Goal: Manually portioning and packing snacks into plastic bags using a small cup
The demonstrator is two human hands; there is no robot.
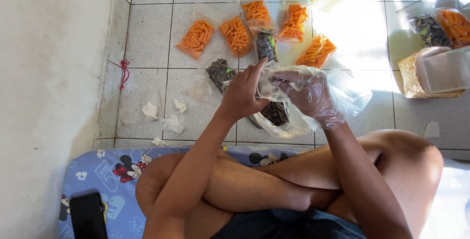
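My left hand (243, 93) is bare and grips the edge of a clear plastic bag (342, 90) held above the tiled floor. My right hand (307, 94), inside a thin clear plastic glove, pinches the same bag's mouth from the other side. Just under the hands lies a larger clear bag of dark snack pieces (275, 114). Beyond them, several small sealed bags of orange stick snacks (236, 34) and two small bags of dark snacks (267, 46) lie on the tiles.
I sit cross-legged on a blue cartoon-print mat (105, 170) with a black phone (88, 215) on it. White wall at left. Crumpled tissue scraps (171, 123) lie on the tiles. A clear lidded container (443, 68) on a woven tray and more snack bags (453, 26) are at right.
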